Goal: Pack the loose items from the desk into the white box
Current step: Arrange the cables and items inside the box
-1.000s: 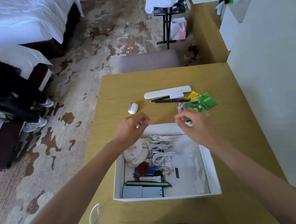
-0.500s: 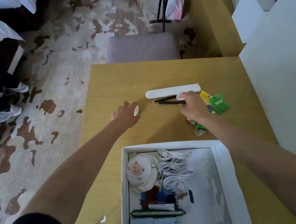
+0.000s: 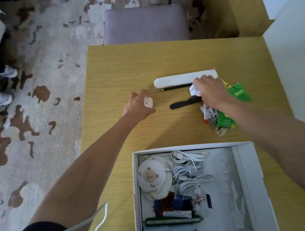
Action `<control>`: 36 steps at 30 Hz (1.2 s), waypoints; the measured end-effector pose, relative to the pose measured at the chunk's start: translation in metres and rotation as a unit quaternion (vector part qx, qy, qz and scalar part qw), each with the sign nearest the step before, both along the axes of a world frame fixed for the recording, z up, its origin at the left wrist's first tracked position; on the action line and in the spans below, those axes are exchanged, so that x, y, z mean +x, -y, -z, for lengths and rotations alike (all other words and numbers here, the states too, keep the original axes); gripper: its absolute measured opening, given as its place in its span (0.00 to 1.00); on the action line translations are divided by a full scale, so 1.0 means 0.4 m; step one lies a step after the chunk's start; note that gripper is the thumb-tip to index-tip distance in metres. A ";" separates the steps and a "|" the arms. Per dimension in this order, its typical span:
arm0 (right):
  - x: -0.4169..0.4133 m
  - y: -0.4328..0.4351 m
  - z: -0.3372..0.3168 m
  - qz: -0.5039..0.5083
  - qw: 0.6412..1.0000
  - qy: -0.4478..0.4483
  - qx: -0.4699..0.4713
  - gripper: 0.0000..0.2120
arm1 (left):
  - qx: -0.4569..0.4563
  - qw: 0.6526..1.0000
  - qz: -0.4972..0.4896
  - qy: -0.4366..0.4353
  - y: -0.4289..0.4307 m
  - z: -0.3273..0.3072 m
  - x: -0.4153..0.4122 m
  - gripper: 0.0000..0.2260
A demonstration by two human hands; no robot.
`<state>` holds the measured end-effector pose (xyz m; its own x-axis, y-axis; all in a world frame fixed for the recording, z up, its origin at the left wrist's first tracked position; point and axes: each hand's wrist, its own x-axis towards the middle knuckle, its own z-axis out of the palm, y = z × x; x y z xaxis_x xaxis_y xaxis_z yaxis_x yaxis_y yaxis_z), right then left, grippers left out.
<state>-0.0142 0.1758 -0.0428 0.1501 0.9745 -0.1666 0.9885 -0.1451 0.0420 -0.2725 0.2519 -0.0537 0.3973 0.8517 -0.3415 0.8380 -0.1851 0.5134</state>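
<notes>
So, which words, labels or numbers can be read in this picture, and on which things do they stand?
No text can be read for certain.
Green packet: light print, too blurred to read.
Small white oval device under the left hand: a small dark mark, not legible.
White adapter in the right hand: dark marks only, no letters.

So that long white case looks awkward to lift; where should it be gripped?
Grip the long white case around its middle, from above, fingers across its narrow width. It lies flat, long axis left-right; a black pencil hugs its near edge, so pinch carefully there.
</notes>
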 end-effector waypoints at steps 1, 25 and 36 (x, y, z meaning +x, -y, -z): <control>-0.004 0.010 -0.017 0.008 0.999 -0.033 0.019 0.20 | -0.014 0.999 -0.024 0.045 0.008 -0.014 -0.006 0.28; -0.309 0.720 -0.167 -0.148 0.919 -0.257 -0.258 0.23 | -0.395 0.826 -0.186 0.357 0.705 -0.282 -0.165 0.17; -0.366 0.709 -0.137 -0.025 0.909 -0.317 -0.269 0.14 | -0.267 0.941 -0.009 0.207 0.692 -0.265 -0.228 0.13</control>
<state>-0.1604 -0.1076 0.0121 -0.1838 0.7300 -0.6583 0.8437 -0.2265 -0.4867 -0.3636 -0.0249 0.0522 0.5779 0.6105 -0.5416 0.5460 0.2040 0.8126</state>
